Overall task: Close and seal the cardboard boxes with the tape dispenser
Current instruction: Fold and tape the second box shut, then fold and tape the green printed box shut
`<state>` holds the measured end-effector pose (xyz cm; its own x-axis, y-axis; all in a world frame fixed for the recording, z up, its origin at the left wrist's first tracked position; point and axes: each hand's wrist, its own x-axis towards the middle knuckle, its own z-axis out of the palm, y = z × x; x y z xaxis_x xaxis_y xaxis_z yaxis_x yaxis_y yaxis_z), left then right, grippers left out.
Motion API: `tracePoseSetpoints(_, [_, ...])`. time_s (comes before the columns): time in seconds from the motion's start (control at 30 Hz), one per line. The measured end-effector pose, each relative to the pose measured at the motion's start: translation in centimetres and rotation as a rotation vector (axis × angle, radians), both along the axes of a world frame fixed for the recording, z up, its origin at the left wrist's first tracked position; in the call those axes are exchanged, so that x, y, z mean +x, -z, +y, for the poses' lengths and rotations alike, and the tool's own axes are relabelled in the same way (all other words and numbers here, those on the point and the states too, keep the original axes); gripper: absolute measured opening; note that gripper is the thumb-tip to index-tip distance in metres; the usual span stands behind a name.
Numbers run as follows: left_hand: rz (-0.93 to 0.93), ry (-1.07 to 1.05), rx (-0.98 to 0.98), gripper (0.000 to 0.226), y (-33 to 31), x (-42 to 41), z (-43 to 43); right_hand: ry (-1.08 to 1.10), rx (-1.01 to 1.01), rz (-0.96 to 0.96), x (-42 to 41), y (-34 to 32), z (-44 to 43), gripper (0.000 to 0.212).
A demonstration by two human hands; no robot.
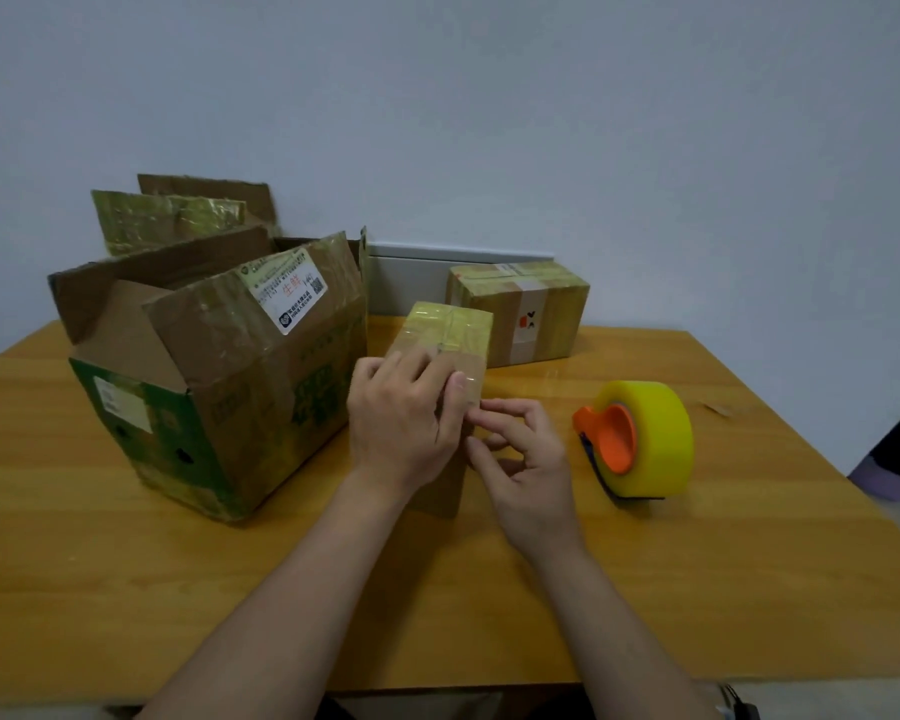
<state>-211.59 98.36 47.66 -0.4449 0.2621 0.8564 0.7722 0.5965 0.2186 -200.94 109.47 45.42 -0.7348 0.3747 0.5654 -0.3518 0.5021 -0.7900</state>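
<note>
A small closed cardboard box with yellowish tape over its top stands in the middle of the table. My left hand lies over its near top edge, fingers curled round it and thumb on the top. My right hand sits just right of it, with thumb and forefinger pinching at the box's near right edge; what it pinches is too small to tell. The tape dispenser, an orange holder with a yellow roll, rests on the table to the right, apart from both hands.
A large cardboard box with its flaps up stands at the left. A sealed box sits at the back by the wall. The wooden table ends at the near edge and at the right.
</note>
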Motion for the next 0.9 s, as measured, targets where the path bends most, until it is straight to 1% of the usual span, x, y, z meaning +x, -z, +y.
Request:
tracePoseSetpoints(0.1, [-0.07, -0.039, -0.034, 0.051, 0.4, 0.8, -0.6, -0.022, -0.057, -0.014, 0.5, 0.1, -0.3, 0.035])
tracePoseSetpoints(0.2, [-0.257, -0.14, -0.045, 0.052, 1.1, 2.6, -1.2, -0.091, -0.159, -0.048, 1.1, 0.3, 0.3, 0.044])
tracePoseSetpoints(0.27, [-0.379, -0.16, -0.066, 0.061, 1.4, 3.6, -1.0, -0.119, -0.203, -0.034, 1.1, -0.2, 1.0, 0.049])
tracePoseSetpoints(0.33, [-0.45, -0.123, -0.06, 0.071, 1.5, 3.6, -0.6, -0.119, -0.242, -0.042, 0.9, -0.6, 1.9, 0.051])
tracePoseSetpoints(0.37, [-0.451, -0.086, -0.041, 0.071, 1.5, 3.3, -0.6, -0.116, -0.268, -0.061, 0.7, -0.7, 2.2, 0.05])
tracePoseSetpoints(0.43, [-0.45, 0.067, 0.022, 0.059, 1.7, 1.9, -0.9, -0.108, -0.293, -0.109, 0.4, -0.8, 2.8, 0.046])
tracePoseSetpoints(0.5, [-0.512, 0.27, 0.057, 0.051, 1.8, 0.3, -1.5, -0.076, -0.245, -0.198, -0.2, -0.7, 3.5, 0.037])
tracePoseSetpoints(0.57, [-0.594, 0.386, 0.023, 0.053, 1.7, -1.1, -2.0, -0.046, -0.207, -0.294, -0.8, -0.4, 4.1, 0.026])
tracePoseSetpoints(0.63, [-0.643, 0.37, -0.051, 0.061, 1.5, -2.1, -2.1, -0.038, -0.251, -0.356, -1.6, 0.0, 4.4, 0.021])
tracePoseSetpoints(0.7, [-0.676, 0.313, -0.113, 0.068, 1.1, -2.9, -1.6, -0.021, -0.28, -0.388, -2.3, 0.3, 4.4, 0.025])
tracePoseSetpoints(0.8, [-0.746, 0.312, -0.135, 0.067, 0.4, -4.1, 0.1, 0.051, -0.281, -0.397, -3.6, 0.6, 5.0, 0.031])
tracePoseSetpoints(0.9, [-0.735, 0.3, -0.152, 0.065, 0.7, -6.5, 2.7, 0.088, -0.288, -0.409, -5.4, 0.8, 6.1, 0.04])
